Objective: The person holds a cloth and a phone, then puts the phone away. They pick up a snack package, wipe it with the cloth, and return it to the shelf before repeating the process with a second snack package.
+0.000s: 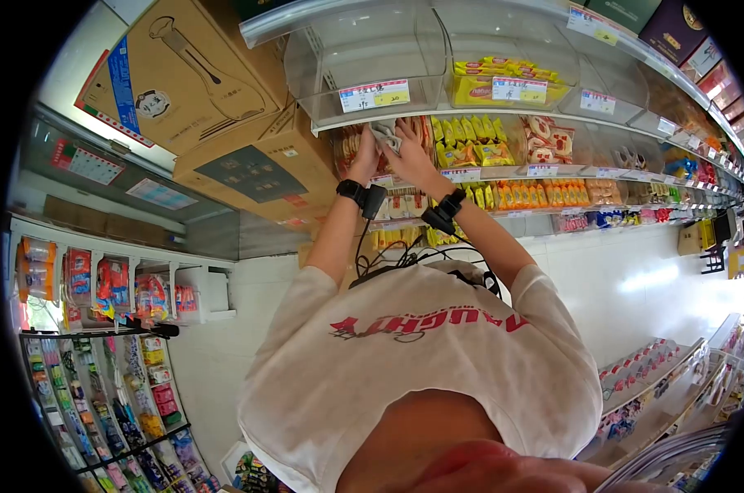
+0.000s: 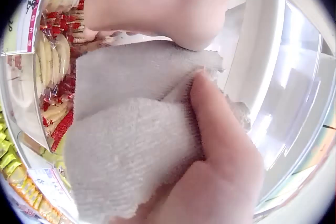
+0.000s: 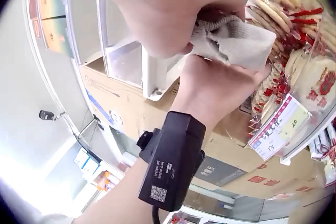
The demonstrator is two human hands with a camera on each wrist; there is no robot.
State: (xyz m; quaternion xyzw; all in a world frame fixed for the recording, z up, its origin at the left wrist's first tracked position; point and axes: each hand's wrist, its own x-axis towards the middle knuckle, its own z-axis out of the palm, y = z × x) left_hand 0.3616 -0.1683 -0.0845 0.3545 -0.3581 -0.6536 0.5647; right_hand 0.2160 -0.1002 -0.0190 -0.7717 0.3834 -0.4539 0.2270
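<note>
Grey towelling cloth (image 2: 131, 129), probably soft, light and limp, is gripped by left hand (image 1: 364, 160) and right hand (image 1: 411, 156); best held bunched.

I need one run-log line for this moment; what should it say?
left hand: grips grey cloth | right hand: also holds it | where: raised before biscuit bin, shop shelf

The cloth (image 2: 131, 129) is showing an off-white ribbed weave. The packets (image 1: 471, 92) are gleaming yellow; the white shirt (image 1: 438, 378) is carrying red lettering.
</note>
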